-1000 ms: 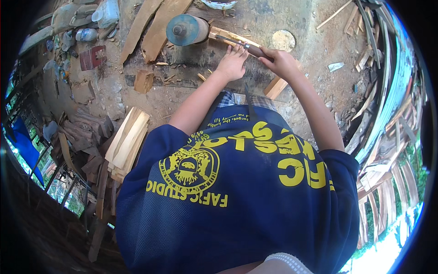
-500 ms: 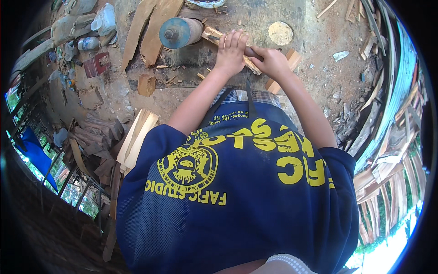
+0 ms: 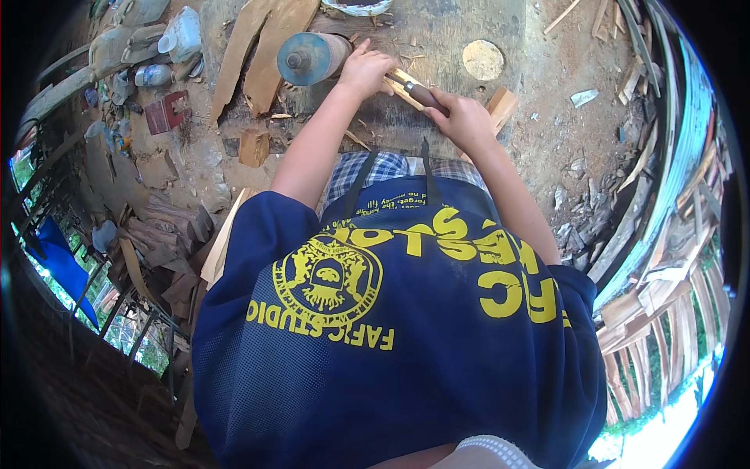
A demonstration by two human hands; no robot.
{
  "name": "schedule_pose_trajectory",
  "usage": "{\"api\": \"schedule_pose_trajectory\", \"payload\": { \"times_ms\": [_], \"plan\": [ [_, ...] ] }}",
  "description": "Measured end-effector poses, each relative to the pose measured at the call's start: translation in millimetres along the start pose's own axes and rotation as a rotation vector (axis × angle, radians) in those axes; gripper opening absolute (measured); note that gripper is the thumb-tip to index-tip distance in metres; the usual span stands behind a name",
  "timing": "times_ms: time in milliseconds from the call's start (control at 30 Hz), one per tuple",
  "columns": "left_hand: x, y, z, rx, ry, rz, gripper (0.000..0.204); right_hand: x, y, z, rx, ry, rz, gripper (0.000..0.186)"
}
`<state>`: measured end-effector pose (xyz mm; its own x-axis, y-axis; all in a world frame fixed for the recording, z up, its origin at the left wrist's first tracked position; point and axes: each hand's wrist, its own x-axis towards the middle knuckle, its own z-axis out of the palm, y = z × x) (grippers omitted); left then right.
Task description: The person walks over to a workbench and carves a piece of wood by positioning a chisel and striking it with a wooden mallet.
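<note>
My left hand (image 3: 369, 72) is closed around the far end of a narrow, light strip of wood (image 3: 405, 94), right beside a round block with a blue end face (image 3: 305, 59). Closed on the dark brown handle of a chisel-like hand tool (image 3: 426, 98) is my right hand (image 3: 466, 125). A metal collar shows at the front of that handle. The tool lies along the strip, its front part running toward my left hand, whose fingers hide its tip. Pale shavings (image 3: 412, 61) are scattered on the worn wooden board (image 3: 437, 31) beyond my hands.
A round pale disc (image 3: 483, 60) lies right of my hands, and a wood block (image 3: 501, 105) sits by my right wrist. Long brown planks (image 3: 269, 59) and a small block (image 3: 253, 147) are at the left. Farther left are a reddish box (image 3: 166, 112) and plastic containers (image 3: 180, 35).
My left hand has shifted left, off the tool's front part, to the strip's far end by the blue-faced block. My right hand keeps its hold on the handle, slightly lower.
</note>
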<state>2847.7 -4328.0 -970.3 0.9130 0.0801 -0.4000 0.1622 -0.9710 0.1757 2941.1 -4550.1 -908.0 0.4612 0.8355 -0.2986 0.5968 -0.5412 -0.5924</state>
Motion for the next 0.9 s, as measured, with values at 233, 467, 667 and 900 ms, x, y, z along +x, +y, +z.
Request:
{"api": "schedule_pose_trajectory", "payload": {
  "times_ms": [233,467,667,900],
  "plan": [
    [9,1,14,-0.087,0.181,-0.186,0.060,22,20,-16,-0.140,0.009,-0.149,0.032],
    [-4,21,28,0.063,0.289,-0.129,0.058,34,23,-24,-0.182,-0.080,-0.132,0.035],
    [-2,90,10,-0.233,0.467,0.049,0.048,14,18,4,0.007,-0.035,0.016,0.031],
    [-4,88,27,-0.451,0.439,0.084,0.029,-12,16,12,0.449,0.418,0.106,0.029]
  ]
}}
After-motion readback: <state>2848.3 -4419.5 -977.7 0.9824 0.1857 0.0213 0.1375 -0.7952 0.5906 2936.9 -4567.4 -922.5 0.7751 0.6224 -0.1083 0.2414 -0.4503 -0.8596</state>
